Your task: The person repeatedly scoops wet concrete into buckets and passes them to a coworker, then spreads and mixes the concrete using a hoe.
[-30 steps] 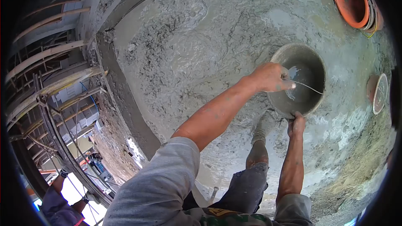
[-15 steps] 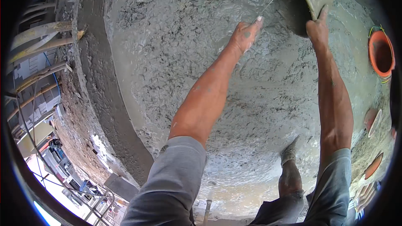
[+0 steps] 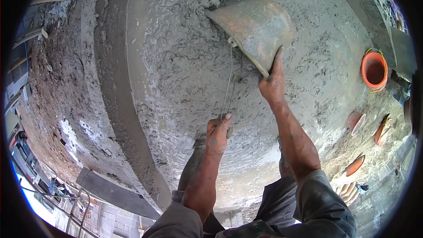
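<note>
A mud-smeared bucket (image 3: 264,24) is tipped over on the wet concrete (image 3: 185,83), its mouth facing down and toward the left. My right hand (image 3: 273,86) grips the near end of its rim, with one finger stretched along the outer wall. From the rim a thin handle (image 3: 229,77) runs taut down to my left hand (image 3: 219,133), which is closed around its end. Wet grey splashes mark both my forearms. What lies inside the bucket is hidden.
An orange bucket (image 3: 375,71) stands on the right, with a tilted one (image 3: 356,122) below it. A smooth concrete band (image 3: 115,92) curves along the left. A grey board (image 3: 114,191) lies at lower left. My legs stand in the wet mix.
The bucket has turned further over, its mouth now down on the concrete. My left hand has drawn the handle back toward my body, and the view has shifted.
</note>
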Available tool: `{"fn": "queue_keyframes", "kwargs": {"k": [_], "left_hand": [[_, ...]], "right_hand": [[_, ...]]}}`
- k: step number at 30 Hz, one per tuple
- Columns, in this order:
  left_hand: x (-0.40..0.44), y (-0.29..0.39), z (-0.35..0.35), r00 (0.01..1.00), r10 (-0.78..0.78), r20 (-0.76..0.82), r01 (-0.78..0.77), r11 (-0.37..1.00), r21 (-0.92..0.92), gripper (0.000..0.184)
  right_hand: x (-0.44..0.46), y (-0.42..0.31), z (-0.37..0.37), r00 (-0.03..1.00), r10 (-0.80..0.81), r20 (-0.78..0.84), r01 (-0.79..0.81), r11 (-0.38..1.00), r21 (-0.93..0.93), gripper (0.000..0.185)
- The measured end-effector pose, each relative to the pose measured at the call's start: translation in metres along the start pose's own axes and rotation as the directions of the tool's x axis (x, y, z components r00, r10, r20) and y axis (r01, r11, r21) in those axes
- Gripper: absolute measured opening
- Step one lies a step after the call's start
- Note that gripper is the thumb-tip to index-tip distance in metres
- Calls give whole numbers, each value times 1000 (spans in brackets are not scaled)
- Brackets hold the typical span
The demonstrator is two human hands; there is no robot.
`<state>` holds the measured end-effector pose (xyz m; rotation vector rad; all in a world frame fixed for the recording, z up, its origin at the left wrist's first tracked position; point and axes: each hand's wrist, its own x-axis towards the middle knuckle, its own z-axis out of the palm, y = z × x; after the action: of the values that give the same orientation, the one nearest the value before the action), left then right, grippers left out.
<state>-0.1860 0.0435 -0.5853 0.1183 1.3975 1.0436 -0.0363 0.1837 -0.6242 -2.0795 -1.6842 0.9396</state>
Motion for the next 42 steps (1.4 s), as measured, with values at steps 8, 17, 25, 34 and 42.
{"fn": "queue_keyframes", "kwargs": {"k": [8,17,25,34,42], "left_hand": [[-129,135,109,1000,-4,0,2,553,833,44],[-119,34,129,961,120,249,-271,590,760,35],[-104,79,49,999,37,-34,-12,828,560,42],[-173,229,14,977,-65,-204,136,926,353,47],[-379,494,-24,961,259,-97,-217,923,317,34]], "right_hand": [[-56,5,-74,684,340,645,-597,769,228,71],[-118,124,-57,487,617,618,-873,361,327,30],[-157,93,-52,538,649,537,-843,411,348,25],[-166,-76,-142,724,529,443,-605,796,38,21],[-223,-370,-302,752,105,651,-503,730,463,21]]}}
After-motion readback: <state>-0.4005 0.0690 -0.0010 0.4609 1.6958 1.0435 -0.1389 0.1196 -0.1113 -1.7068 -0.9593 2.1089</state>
